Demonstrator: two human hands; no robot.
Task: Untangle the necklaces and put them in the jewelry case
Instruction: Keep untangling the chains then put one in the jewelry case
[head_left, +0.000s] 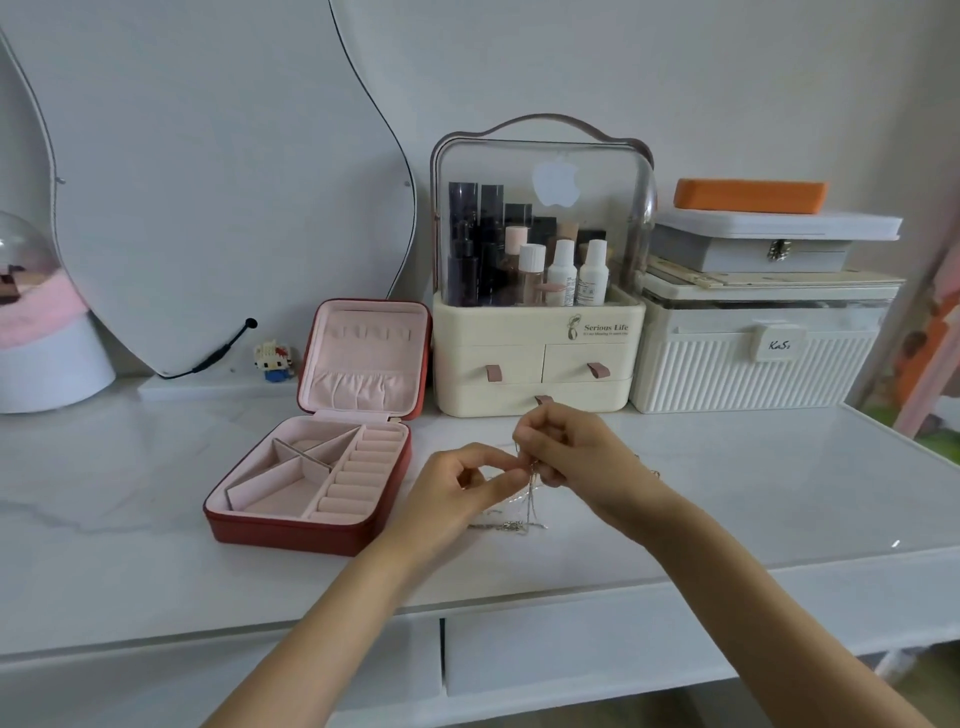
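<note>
A red jewelry case lies open on the white table, left of my hands. Its pink inside shows bare compartments and ring rolls, and its lid stands upright behind. Thin silver necklaces hang in a tangle between my hands, their lower ends trailing on the table. My left hand pinches the chains between thumb and forefinger. My right hand pinches the same tangle just above and to the right. A bit of chain shows past my right wrist.
Behind my hands stands a cream cosmetics organiser with a clear dome and bottles. A white ribbed box with stacked cases sits to its right. A curved mirror, a small toy figure and a glass dome stand at the left.
</note>
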